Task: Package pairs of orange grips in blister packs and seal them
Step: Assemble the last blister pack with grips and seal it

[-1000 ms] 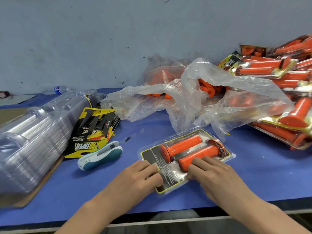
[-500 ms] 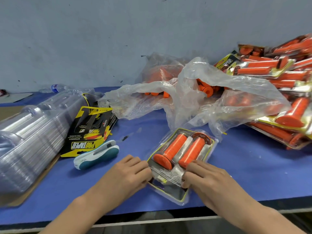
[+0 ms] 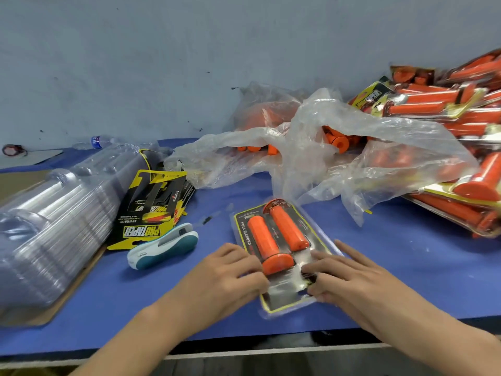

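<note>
A: Across the blue surface [image 3: 406, 267], what is laid out, largest first?

B: At 9 o'clock a stack of clear blister shells [image 3: 54, 226] is seen. Crumpled plastic bags [image 3: 379, 158] with loose orange pieces are spread at 12 to 1 o'clock, and a heap of finished packs [image 3: 433, 104] is piled at 2 o'clock. Printed cards [image 3: 151, 210] and what is taken for a stapler [image 3: 165, 248] are found at 10 o'clock.

A: And the blister pack [image 3: 284, 291]?

B: It is laid flat near the front edge, its long axis run from 6 toward 11 o'clock. Two orange grips [image 3: 260, 240] are seated in it side by side. Its near end is flanked on both sides: the left edge is pinched by the left grip [image 3: 227, 278], and the right edge is pressed and clasped by the right grip [image 3: 349, 280]. The stapler is judged nearer the left grip, with nothing placed between them.
</note>
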Demonstrator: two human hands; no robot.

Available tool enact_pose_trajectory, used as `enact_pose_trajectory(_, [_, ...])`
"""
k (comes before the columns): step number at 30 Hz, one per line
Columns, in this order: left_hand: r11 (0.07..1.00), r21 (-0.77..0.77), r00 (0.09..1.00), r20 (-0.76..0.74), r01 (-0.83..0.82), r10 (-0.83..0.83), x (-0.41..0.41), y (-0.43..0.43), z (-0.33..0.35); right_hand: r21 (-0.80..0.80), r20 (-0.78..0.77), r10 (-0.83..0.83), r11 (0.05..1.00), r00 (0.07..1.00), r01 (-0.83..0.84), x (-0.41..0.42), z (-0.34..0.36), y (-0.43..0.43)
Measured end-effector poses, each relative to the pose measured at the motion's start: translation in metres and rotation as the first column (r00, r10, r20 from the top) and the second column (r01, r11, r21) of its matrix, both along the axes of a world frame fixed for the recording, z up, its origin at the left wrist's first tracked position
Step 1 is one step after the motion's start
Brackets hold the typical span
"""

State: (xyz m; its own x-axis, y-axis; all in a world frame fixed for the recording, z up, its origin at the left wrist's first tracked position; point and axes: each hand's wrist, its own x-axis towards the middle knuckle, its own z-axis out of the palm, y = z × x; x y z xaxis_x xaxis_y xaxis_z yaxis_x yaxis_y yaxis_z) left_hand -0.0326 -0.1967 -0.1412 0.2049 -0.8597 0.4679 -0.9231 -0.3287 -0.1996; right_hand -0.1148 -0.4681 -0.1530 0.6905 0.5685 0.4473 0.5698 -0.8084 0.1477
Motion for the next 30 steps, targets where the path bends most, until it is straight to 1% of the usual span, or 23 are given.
enact_pose_trajectory(2, [1.0, -0.009, 1.0, -0.001, 0.019, -0.019, -0.004, -0.012, -0.002, 0.003, 0.024, -0.064, 0.998, 0.998, 0.064, -0.001, 0.001, 0.001])
enact_pose_trajectory(3, [1.0, -0.007, 1.0, 0.005, 0.025, -0.025, -0.008, -0.019, -0.005, 0.036, 0.025, -0.076, 0.997, 0.997, 0.075, -0.002, 0.001, 0.007])
enact_pose_trajectory(5, [1.0, -0.014, 0.999, 0.024, 0.028, -0.028, -0.012, -0.029, -0.009, 0.098, 0.039, -0.048, 0.994, 0.998, 0.044, -0.004, -0.002, 0.021])
enact_pose_trajectory(7, [0.998, -0.056, 1.0, 0.013, 0.024, -0.023, -0.012, -0.033, -0.01, 0.097, 0.058, -0.025, 0.995, 0.998, 0.019, -0.005, -0.005, 0.028])
enact_pose_trajectory(9, [0.997, -0.078, 1.0, -0.01, 0.025, -0.025, -0.008, -0.033, -0.01, 0.09, 0.026, -0.037, 0.995, 0.999, 0.034, -0.008, -0.004, 0.024])
enact_pose_trajectory(12, [0.999, -0.033, 1.0, -0.027, 0.006, -0.007, 0.003, -0.027, -0.011, 0.119, -0.01, -0.071, 0.99, 0.997, 0.072, -0.011, 0.002, 0.006])
enact_pose_trajectory(14, [0.999, -0.025, 0.999, -0.038, -0.038, 0.037, 0.014, -0.019, -0.009, 0.139, -0.023, -0.07, 0.988, 0.997, 0.072, -0.012, 0.006, -0.01])
enact_pose_trajectory(15, [0.997, -0.038, 0.997, -0.043, -0.07, 0.068, 0.017, -0.016, -0.008, 0.124, -0.04, -0.082, 0.988, 0.996, 0.086, -0.013, 0.008, -0.017])
enact_pose_trajectory(17, [0.991, -0.063, 0.993, -0.023, -0.118, 0.117, 0.016, -0.016, -0.008, 0.054, -0.067, -0.161, 0.985, 0.985, 0.164, -0.016, 0.008, -0.022])
enact_pose_trajectory(19, [0.989, -0.08, 0.991, 0.034, -0.128, 0.131, 0.01, -0.023, -0.008, 0.019, -0.038, -0.22, 0.975, 0.975, 0.221, -0.015, 0.002, -0.013])
enact_pose_trajectory(22, [0.988, -0.106, 0.989, 0.09, -0.11, 0.12, -0.005, -0.038, -0.011, 0.046, 0.074, -0.229, 0.973, 0.971, 0.226, -0.01, -0.008, 0.009])
enact_pose_trajectory(24, [0.988, -0.11, 0.987, 0.104, -0.112, 0.124, -0.01, -0.041, -0.014, 0.031, 0.139, -0.231, 0.973, 0.963, 0.229, -0.008, -0.011, 0.011])
enact_pose_trajectory(30, [0.989, -0.078, 0.981, 0.136, -0.128, 0.138, 0.006, -0.012, -0.009, 0.037, 0.173, -0.284, 0.959, 0.943, 0.281, -0.005, -0.009, -0.017])
